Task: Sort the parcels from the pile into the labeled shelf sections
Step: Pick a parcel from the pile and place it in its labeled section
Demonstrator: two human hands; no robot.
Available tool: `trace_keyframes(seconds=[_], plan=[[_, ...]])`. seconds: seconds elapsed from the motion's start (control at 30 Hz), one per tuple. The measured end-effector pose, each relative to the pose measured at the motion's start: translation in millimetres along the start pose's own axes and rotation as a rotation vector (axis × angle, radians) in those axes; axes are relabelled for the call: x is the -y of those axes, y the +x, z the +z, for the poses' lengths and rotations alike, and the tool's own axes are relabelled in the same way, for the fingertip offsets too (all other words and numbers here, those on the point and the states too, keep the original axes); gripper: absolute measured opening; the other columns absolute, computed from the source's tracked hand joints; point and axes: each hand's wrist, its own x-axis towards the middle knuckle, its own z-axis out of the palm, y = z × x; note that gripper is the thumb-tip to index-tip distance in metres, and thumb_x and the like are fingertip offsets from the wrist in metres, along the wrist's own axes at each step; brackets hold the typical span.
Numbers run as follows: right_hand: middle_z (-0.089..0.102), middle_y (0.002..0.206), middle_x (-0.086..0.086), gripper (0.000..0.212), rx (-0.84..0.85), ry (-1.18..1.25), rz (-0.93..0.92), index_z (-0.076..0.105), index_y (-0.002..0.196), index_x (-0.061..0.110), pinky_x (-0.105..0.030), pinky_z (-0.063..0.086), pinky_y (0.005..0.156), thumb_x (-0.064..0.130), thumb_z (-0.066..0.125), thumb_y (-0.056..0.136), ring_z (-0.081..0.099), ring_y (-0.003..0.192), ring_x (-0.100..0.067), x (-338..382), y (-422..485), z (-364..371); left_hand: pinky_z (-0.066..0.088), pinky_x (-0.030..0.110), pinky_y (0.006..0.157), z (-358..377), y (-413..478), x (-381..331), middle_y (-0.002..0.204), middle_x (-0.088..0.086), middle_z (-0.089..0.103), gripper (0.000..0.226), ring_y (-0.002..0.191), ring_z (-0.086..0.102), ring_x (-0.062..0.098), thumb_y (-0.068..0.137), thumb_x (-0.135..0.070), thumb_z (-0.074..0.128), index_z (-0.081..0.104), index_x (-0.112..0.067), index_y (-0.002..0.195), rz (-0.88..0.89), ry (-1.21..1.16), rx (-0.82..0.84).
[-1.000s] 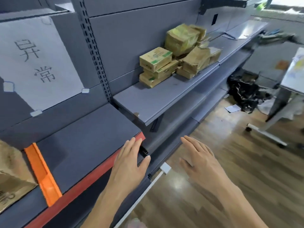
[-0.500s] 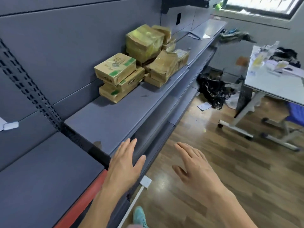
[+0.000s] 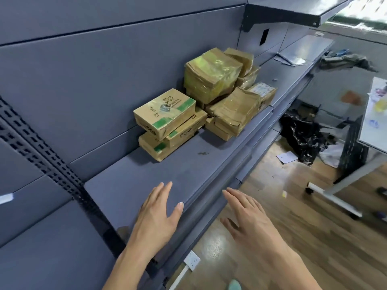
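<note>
A pile of brown parcels (image 3: pixel 211 97) lies on the grey shelf (image 3: pixel 188 168), against its back panel. At the pile's near end, a small carton with green stripes (image 3: pixel 165 113) rests tilted on two flatter cartons. Behind it sit tape-wrapped bundles, the biggest (image 3: pixel 211 75) on top. My left hand (image 3: pixel 157 218) hovers flat over the shelf's near front part, fingers apart, empty. My right hand (image 3: pixel 249 220) is held out beyond the shelf edge, over the floor, fingers apart, also empty. Both hands are well short of the pile.
An upper shelf (image 3: pixel 293 13) overhangs at top right. Lower shelves run below the front edge. On the wooden floor lie a black plastic heap (image 3: pixel 301 132), loose paper (image 3: pixel 287 156) and a white power strip (image 3: pixel 191 260). A wheeled table (image 3: pixel 374 130) stands at the right.
My view has swung right along the shelving: the labelled paper and orange divider have left the frame and the parcel pile is closer. Both hands stay out and empty.
</note>
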Motion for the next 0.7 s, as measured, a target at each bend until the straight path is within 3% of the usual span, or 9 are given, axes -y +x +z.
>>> trace_keyframes(seconds=[0.43, 0.6, 0.7], plan=[[0.021, 0.165, 0.012, 0.070, 0.140, -0.023, -0.347, 0.018, 0.161, 0.028, -0.021, 0.000, 0.115, 0.050, 0.048, 0.101, 0.016, 0.151, -0.009, -121, 155, -38, 0.018, 0.036, 0.127, 58, 84, -87, 0.172, -0.015, 0.004, 0.068, 0.158, 0.005, 0.007, 0.105, -0.054, 0.043, 0.011, -0.039, 0.163, -0.273, -0.028, -0.232], [0.028, 0.163, 0.008, 0.067, 0.173, -0.006, -0.483, 0.027, 0.159, 0.021, -0.024, 0.013, 0.120, 0.046, 0.052, 0.101, 0.022, 0.150, -0.010, -127, 206, -49, 0.015, 0.036, 0.127, 64, 83, -110, 0.171, -0.018, 0.001, 0.067, 0.158, 0.001, 0.005, 0.105, -0.053, 0.042, 0.009, -0.040, 0.163, -0.405, -0.027, -0.335], [0.029, 0.163, 0.008, 0.068, 0.183, 0.004, -0.547, 0.027, 0.159, 0.020, -0.023, 0.013, 0.120, 0.045, 0.052, 0.101, 0.023, 0.150, -0.010, -119, 225, -48, 0.013, 0.034, 0.127, 61, 82, -113, 0.171, -0.018, 0.000, 0.068, 0.157, -0.001, 0.004, 0.106, -0.053, 0.041, 0.009, -0.039, 0.163, -0.459, -0.018, -0.383]])
